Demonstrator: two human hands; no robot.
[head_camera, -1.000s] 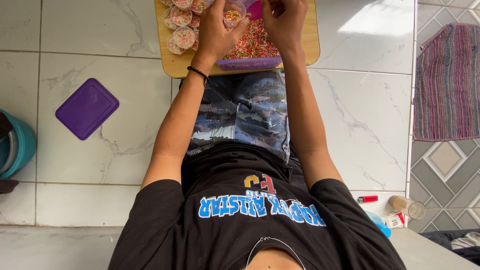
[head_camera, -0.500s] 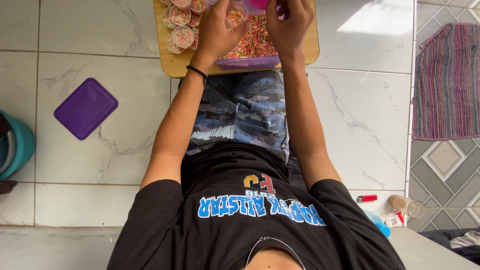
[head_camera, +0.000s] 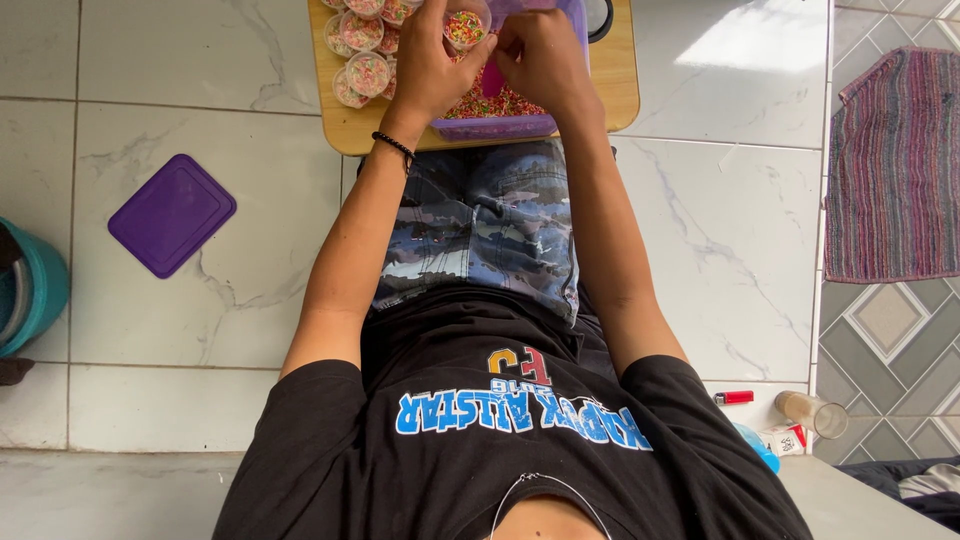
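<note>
Purple tub (head_camera: 495, 127) of sprinkles sits on the board (head_camera: 620, 95). The left hand (head_camera: 428, 65) is clamped on a small cup (head_camera: 467, 22) above it; the right hand (head_camera: 540, 55) pinches a pink scoop (head_camera: 492, 80), filling the cup. Steady pouring matters next.

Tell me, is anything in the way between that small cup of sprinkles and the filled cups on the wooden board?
Nothing visible. The left hand holds the small cup right beside the filled cups on the wooden board; only bare air lies between.
</note>
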